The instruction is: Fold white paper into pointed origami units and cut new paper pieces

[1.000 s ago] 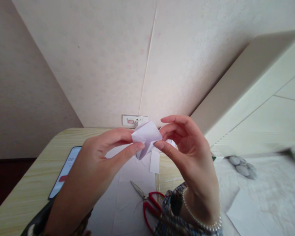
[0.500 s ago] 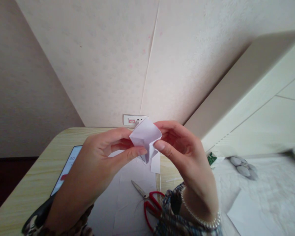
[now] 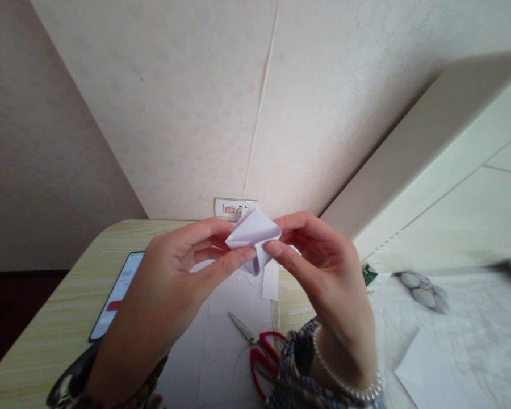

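Note:
A small piece of folded white paper (image 3: 255,230) is held up between both hands, above the table. My left hand (image 3: 191,255) pinches its left side, with the thumb on the near face and the fingers behind. On the right side, my right hand (image 3: 319,255) grips the paper the same way, its thumb pressing on a fold. Below the hands, scissors (image 3: 262,349) with red handles lie on white paper sheets (image 3: 221,335). The fingertips behind the folded paper are partly hidden.
A phone (image 3: 118,301) with a lit screen lies on the wooden table (image 3: 46,318), partly behind my left forearm. A socket with a plug (image 3: 234,208) is on the wall at the table's back edge. Another white sheet (image 3: 434,369) lies at the right on a pale patterned surface.
The folded paper's near opening has narrowed as the thumbs press its front edges down and together. Both hands keep their hold in nearly the same place.

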`<control>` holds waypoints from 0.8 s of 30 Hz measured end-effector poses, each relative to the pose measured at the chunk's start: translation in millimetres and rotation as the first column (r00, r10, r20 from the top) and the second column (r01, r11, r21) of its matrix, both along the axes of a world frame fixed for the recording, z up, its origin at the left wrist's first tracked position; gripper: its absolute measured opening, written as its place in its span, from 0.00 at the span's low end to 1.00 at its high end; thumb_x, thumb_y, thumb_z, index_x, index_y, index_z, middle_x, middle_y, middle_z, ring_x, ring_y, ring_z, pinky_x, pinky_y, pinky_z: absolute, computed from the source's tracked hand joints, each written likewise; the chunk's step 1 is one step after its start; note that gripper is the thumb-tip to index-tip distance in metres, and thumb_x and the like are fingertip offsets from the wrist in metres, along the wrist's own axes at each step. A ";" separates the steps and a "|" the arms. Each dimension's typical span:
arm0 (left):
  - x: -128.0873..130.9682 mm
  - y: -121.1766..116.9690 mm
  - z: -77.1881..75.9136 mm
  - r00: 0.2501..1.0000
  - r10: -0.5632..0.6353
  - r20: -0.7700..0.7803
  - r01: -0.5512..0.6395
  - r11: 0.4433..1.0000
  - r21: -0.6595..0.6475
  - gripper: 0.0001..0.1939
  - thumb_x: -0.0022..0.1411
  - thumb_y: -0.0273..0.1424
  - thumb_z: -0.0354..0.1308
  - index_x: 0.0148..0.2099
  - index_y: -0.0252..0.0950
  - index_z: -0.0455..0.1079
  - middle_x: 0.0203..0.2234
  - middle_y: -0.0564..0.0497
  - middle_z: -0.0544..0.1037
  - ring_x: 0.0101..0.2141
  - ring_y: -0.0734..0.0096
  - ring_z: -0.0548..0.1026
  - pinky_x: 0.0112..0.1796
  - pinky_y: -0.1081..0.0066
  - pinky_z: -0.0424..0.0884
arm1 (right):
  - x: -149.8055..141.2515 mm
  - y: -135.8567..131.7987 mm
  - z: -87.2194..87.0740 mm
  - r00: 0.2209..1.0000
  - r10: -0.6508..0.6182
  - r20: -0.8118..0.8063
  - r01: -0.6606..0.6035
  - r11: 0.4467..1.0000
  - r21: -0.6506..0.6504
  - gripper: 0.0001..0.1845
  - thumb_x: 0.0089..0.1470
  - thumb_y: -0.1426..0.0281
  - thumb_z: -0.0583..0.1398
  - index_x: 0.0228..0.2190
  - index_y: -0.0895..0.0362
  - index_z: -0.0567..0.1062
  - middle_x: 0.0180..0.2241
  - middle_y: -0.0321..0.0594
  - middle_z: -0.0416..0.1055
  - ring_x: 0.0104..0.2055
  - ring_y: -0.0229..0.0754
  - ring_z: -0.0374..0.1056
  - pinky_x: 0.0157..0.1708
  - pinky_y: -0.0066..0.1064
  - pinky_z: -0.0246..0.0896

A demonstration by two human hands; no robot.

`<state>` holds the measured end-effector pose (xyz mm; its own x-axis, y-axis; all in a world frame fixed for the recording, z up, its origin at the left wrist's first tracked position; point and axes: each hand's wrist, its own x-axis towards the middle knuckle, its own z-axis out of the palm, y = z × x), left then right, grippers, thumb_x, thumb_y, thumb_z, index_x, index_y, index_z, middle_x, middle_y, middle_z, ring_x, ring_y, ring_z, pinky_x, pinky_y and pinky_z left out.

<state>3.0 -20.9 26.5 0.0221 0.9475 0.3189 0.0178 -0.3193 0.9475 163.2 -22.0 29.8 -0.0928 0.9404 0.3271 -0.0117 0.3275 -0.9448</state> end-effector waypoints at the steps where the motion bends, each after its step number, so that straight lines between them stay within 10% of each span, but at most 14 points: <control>1: 0.0 -0.6 0.0 1.000 0.001 0.006 -0.001 1.000 0.004 0.10 0.51 0.24 0.67 0.29 0.48 0.82 0.21 0.63 0.82 0.25 0.81 0.81 0.27 0.90 0.74 | -0.3 -0.7 0.1 1.000 -0.004 0.003 0.004 1.000 0.002 0.04 0.49 0.75 0.67 0.29 0.54 0.80 0.27 0.31 0.76 0.31 0.34 0.70 0.32 0.25 0.65; 24: 0.5 -4.9 -9.2 0.997 0.025 0.070 -0.025 1.000 0.009 0.05 0.54 0.27 0.67 0.30 0.44 0.80 0.21 0.62 0.79 0.21 0.85 0.76 0.24 0.92 0.70 | -5.4 -2.9 -2.1 0.993 -0.098 0.065 0.092 0.992 0.092 0.03 0.53 0.73 0.66 0.30 0.53 0.77 0.25 0.28 0.72 0.30 0.34 0.67 0.31 0.28 0.62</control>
